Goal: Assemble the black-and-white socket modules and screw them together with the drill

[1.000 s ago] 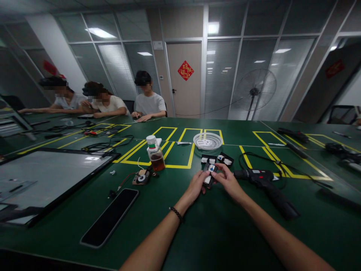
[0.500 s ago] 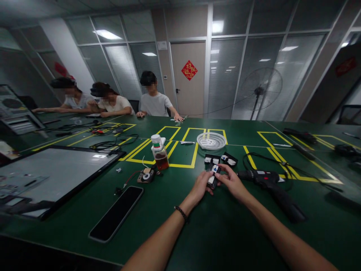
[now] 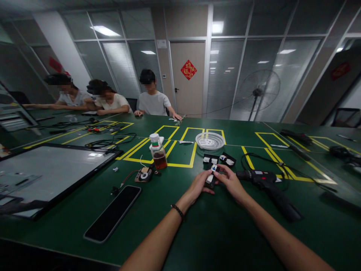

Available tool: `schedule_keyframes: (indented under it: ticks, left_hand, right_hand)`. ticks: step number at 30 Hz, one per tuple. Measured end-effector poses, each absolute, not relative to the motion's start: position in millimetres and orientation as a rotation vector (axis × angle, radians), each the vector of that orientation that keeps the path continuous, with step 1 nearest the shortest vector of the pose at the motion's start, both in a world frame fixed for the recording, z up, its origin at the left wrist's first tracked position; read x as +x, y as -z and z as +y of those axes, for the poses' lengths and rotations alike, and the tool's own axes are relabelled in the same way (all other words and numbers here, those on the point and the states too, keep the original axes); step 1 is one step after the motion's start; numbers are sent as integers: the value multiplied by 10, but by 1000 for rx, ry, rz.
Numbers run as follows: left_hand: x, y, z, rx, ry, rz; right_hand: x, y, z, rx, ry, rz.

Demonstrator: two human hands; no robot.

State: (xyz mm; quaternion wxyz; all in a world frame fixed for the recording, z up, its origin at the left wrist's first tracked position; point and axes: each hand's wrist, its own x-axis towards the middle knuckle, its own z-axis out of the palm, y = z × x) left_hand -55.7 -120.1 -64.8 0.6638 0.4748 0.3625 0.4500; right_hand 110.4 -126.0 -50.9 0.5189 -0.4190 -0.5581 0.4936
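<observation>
Both hands are closed around a small black case point(image 3: 209, 181) with white pieces and a bit of blue on its upper face. My left hand point(image 3: 198, 185) grips its left side, a dark beaded bracelet on the wrist. On the other side, my right hand point(image 3: 230, 183) has its fingertips at the upper end, by the blue bit. Just beyond the hands lie two similar black cases with white pieces, one on the left point(image 3: 207, 160) and one on the right point(image 3: 227, 160). A black power drill point(image 3: 266, 180) lies right of my right hand. The underside of the held case is hidden.
A white plastic basket point(image 3: 210, 141) stands beyond the cases. Left are a bottle of brown liquid point(image 3: 159, 159), a small wired part point(image 3: 143, 174), a phone point(image 3: 114, 213) and a large flat panel point(image 3: 64, 169). Cables and yellow tape mark the green table point(image 3: 225, 233). Three people sit across.
The whole view has shifted slightly, with the table things appearing a little further left. Both hands keep their hold on the black case, with hardly any movement of the fingers.
</observation>
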Motion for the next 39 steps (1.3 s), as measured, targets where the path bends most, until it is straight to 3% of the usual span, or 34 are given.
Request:
schedule_keyframes:
  ticks: [39]
  left_hand:
    - [-564, 792, -1083, 985, -937, 870]
  right_hand:
    - [1063, 550, -1254, -980, -1275, -1239]
